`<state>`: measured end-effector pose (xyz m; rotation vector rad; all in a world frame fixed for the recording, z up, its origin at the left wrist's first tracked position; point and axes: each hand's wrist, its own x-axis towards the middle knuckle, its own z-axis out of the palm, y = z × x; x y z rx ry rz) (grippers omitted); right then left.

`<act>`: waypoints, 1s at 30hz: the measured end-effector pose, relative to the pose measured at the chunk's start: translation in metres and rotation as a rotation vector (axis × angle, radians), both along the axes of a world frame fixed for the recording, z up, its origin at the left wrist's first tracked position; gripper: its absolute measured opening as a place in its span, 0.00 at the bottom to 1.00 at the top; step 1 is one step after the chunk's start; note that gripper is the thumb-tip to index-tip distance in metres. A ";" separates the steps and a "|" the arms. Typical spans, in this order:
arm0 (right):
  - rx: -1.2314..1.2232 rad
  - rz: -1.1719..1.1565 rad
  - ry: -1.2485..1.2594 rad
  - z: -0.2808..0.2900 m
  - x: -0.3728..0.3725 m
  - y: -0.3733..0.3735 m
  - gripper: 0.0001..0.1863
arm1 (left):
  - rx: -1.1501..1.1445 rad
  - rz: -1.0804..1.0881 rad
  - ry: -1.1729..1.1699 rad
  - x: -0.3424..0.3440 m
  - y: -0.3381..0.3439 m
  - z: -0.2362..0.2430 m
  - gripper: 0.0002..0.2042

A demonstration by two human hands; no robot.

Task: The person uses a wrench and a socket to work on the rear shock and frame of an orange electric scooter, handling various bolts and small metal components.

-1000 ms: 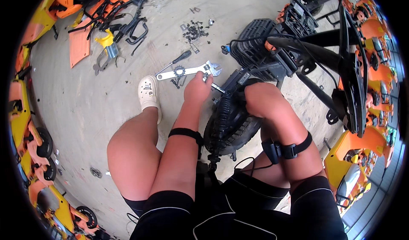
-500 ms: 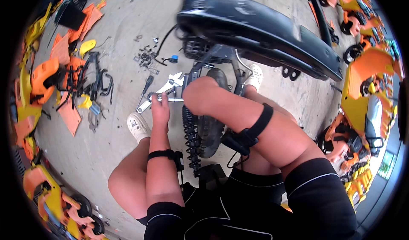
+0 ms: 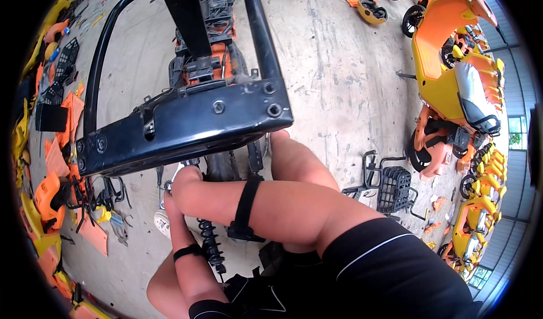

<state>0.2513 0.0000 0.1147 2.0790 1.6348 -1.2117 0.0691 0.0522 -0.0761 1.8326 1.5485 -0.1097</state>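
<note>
The right hand (image 3: 186,184) overlaps the left hand (image 3: 171,202) in view; I cannot tell whether either grip is closed or what it holds. The right forearm reaches leftward above the coil-spring shock absorber (image 3: 211,243).

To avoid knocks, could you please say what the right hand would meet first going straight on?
The right hand would probably meet the left hand first, though the depth between them is unclear.
</note>
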 end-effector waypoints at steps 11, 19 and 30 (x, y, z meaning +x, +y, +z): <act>-0.058 0.111 0.115 0.062 0.021 -0.014 0.18 | 0.197 0.076 -0.261 -0.003 -0.003 0.013 0.28; 0.057 0.255 0.027 0.069 0.033 -0.023 0.13 | -0.207 0.240 0.037 0.032 -0.014 0.081 0.25; 0.047 0.241 -0.020 0.073 0.039 -0.023 0.11 | 0.075 0.095 -0.109 0.030 -0.016 0.074 0.26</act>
